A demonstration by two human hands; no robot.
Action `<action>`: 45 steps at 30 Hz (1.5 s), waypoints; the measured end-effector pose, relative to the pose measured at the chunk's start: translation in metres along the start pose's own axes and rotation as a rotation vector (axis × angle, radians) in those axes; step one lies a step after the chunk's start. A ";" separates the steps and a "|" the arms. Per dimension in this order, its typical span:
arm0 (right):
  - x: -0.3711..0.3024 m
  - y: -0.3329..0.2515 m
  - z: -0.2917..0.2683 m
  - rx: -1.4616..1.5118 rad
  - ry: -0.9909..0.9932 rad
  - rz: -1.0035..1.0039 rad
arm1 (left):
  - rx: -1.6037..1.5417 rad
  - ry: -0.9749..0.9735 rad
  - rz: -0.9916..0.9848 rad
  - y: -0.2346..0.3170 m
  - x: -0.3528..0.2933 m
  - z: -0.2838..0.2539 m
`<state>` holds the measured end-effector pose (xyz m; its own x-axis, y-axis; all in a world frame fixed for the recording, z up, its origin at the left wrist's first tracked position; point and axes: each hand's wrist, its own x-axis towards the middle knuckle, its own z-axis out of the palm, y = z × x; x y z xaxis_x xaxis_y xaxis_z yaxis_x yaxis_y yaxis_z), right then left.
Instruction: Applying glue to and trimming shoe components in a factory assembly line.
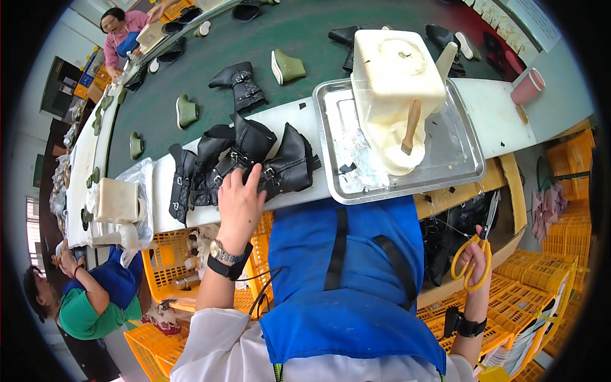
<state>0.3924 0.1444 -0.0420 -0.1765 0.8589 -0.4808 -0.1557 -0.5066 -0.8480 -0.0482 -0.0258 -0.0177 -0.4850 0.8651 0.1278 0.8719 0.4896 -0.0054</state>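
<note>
Several black ankle boots [294,159] with straps and buckles lie bunched on the white ledge in front of me. My left hand [240,204] rests on the near boots with its fingers spread; the fingertips touch a buckled strap. Low on the right, beside the blue apron [347,254], my right hand [475,260] holds scissors [456,262] by their yellow handles. The blades point up and away from me, next to an open box [509,245] with black items in it.
A metal tray [407,192] carries an off-white container [398,70] and a wooden-handled brush [412,121]. Green shoes [187,111] and another black boot [245,89] lie on the green belt [299,32]. Yellow crates [509,280] stand below. Co-workers [95,305] are at the left.
</note>
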 end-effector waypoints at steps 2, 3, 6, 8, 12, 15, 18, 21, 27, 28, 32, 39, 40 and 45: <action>0.001 0.002 0.000 0.012 0.034 -0.009 | -0.097 -0.036 0.110 0.014 0.007 -0.010; 0.001 0.001 0.002 0.010 0.032 -0.008 | -0.193 -0.067 0.208 0.020 0.009 -0.012; 0.001 -0.001 0.007 -0.001 -0.009 0.001 | -0.091 -0.024 0.259 0.025 0.020 0.015; 0.001 0.001 0.004 0.013 -0.034 0.002 | -0.117 -0.048 0.256 0.022 0.022 0.020; 0.000 0.007 -0.002 0.060 -0.003 0.006 | -0.374 -0.191 0.214 0.012 0.016 0.026; 0.003 0.009 -0.003 0.054 -0.011 0.002 | -0.478 -0.099 0.133 0.009 0.003 0.014; 0.000 0.007 -0.007 0.042 -0.006 -0.035 | -0.585 0.064 -0.044 0.011 -0.008 -0.019; -0.005 0.006 -0.011 0.035 -0.016 -0.084 | -1.191 0.182 -0.229 0.011 -0.007 -0.052; -0.032 -0.003 -0.024 -0.280 -0.046 -0.234 | -1.446 -0.679 0.107 0.081 0.033 -0.064; -0.040 -0.006 -0.023 -0.382 -0.067 -0.270 | -1.472 -0.766 0.157 0.107 0.038 -0.049; -0.075 -0.009 -0.029 -0.596 -0.224 -0.189 | -1.209 -1.013 0.549 0.175 0.056 -0.012; -0.101 0.013 -0.045 -0.720 -0.207 -0.311 | -1.074 -1.161 0.773 0.227 0.059 -0.007; -0.101 0.013 -0.045 -0.719 -0.199 -0.306 | -1.073 -1.170 0.779 0.228 0.058 -0.009; -0.097 0.014 -0.040 -0.633 -0.275 -0.168 | -0.983 -1.167 0.834 0.232 0.054 -0.003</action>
<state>0.4461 0.0571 -0.0159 -0.4519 0.8293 -0.3287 0.3778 -0.1559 -0.9127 0.1279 0.1342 -0.0094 0.6756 0.6639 -0.3208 0.3895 0.0481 0.9198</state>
